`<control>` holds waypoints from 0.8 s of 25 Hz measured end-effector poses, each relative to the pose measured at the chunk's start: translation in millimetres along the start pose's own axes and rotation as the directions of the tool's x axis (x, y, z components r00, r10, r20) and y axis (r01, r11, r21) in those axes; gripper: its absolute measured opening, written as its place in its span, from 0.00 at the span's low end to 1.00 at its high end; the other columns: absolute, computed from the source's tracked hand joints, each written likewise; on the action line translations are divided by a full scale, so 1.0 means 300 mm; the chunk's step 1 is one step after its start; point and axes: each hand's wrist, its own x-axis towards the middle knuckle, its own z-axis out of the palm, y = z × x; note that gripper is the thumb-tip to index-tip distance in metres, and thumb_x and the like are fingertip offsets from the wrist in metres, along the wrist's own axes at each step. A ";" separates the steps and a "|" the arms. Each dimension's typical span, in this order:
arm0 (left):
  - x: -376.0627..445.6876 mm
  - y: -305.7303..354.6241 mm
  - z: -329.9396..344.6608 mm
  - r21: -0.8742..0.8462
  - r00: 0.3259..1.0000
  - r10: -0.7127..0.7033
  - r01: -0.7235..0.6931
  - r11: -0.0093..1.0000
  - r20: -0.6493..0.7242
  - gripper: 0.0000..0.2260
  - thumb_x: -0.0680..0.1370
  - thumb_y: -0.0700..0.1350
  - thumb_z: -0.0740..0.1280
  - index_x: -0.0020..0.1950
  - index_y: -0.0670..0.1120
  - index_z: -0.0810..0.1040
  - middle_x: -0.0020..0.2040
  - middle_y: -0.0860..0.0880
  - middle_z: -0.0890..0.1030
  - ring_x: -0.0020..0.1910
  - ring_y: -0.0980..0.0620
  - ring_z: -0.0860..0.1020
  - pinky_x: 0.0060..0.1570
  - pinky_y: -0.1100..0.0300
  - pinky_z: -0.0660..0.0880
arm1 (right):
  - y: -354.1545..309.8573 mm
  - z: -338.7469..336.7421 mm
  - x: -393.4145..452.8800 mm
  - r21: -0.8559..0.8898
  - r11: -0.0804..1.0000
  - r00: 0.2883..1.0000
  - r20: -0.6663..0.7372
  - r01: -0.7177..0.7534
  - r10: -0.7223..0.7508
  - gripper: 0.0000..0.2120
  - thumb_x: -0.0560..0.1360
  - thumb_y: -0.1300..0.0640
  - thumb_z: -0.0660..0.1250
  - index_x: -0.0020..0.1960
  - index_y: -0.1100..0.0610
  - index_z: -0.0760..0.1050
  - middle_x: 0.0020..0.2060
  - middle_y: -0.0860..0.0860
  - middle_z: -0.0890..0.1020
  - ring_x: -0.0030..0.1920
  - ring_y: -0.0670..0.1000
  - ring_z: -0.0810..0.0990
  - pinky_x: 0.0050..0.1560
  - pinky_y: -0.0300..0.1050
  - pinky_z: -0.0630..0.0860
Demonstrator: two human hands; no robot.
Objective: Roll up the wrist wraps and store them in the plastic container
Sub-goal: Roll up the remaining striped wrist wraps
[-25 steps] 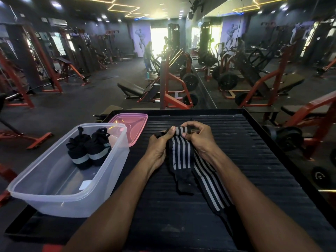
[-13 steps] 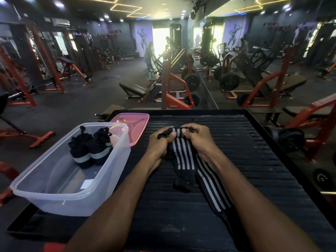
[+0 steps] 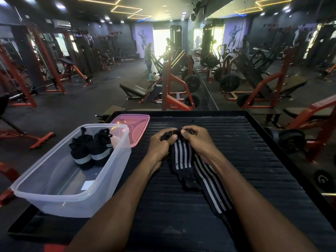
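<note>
A: What is on the left side of the worktop [image 3: 254, 160]?

B: A clear plastic container [image 3: 60, 193] stands at the left edge of the black ribbed surface. Inside it, at the far end, two rolled wrist wraps [image 3: 91, 149] stand side by side and touch each other. They are black with a grey band near the bottom.

A: And behind the container?

B: A pink lid [image 3: 134, 124] lies flat just behind it, near the far left corner of the worktop.

A: Where are the hands?

B: In the middle. The left hand [image 3: 160, 142] and the right hand [image 3: 196, 139] are close together, both with fingers curled around the far end of a striped wrist wrap [image 3: 181, 157]. This end is rolled into a small dark roll between the thumbs and fingers.

A: Where is the rest of the wrap?

B: It lies flat on the worktop, from the hands toward the person, between the two forearms. A second striped wrap [image 3: 212, 190] lies just to the right of it, going diagonally under the right forearm. I cannot tell if they overlap.
</note>
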 end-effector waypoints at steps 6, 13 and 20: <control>0.005 0.004 0.003 -0.152 0.991 -0.132 0.134 0.979 0.028 0.14 0.71 0.46 0.78 0.56 0.48 0.83 0.55 0.44 0.85 0.57 0.42 0.83 0.60 0.42 0.77 | 0.000 -0.005 0.007 -0.026 0.999 0.997 -0.069 0.037 -0.038 0.08 0.74 0.65 0.73 0.54 0.61 0.81 0.48 0.56 0.86 0.51 0.55 0.85 0.57 0.54 0.82; -0.001 0.012 0.000 -0.153 0.998 -0.068 0.065 0.986 -0.017 0.07 0.73 0.40 0.75 0.51 0.42 0.84 0.51 0.40 0.86 0.52 0.40 0.84 0.56 0.47 0.81 | -0.013 -0.005 -0.014 0.082 0.996 0.999 0.022 0.044 -0.045 0.10 0.74 0.68 0.72 0.53 0.60 0.82 0.50 0.58 0.85 0.52 0.55 0.85 0.55 0.52 0.82; 0.008 0.010 0.006 -0.142 0.999 -0.008 0.003 0.990 -0.032 0.14 0.71 0.32 0.75 0.52 0.46 0.84 0.49 0.45 0.85 0.51 0.46 0.84 0.56 0.51 0.80 | -0.010 -0.007 -0.017 0.082 0.997 0.999 0.038 -0.001 -0.002 0.06 0.80 0.62 0.67 0.53 0.58 0.82 0.49 0.56 0.86 0.51 0.54 0.85 0.54 0.49 0.83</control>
